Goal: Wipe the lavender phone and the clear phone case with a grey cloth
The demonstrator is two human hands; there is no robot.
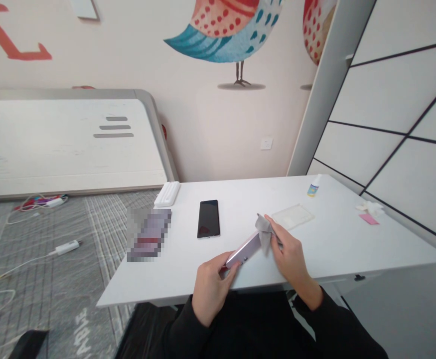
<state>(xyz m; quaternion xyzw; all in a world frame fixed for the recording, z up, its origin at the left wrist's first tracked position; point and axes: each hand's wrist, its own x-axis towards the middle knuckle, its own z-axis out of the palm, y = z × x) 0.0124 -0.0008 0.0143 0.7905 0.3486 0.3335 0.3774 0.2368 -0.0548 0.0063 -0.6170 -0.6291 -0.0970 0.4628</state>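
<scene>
My left hand (211,284) grips the near end of a pale lilac phone (244,250), held tilted above the front edge of the white table (337,249). My right hand (289,254) pinches a small grey cloth (264,232) against the phone's far end. Both hands are closed on what they hold. A second phone (208,218), black and screen up, lies flat on the table beyond my left hand. A clear phone case (293,216) rests just past my right hand.
A white ridged box (167,193) sits at the table's back left corner, a blurred-out packet (149,234) on its left edge. A small dropper bottle (313,187) stands at the back right; tissue and pink paper (369,214) lie far right. Cables and chargers (66,246) trail on the floor.
</scene>
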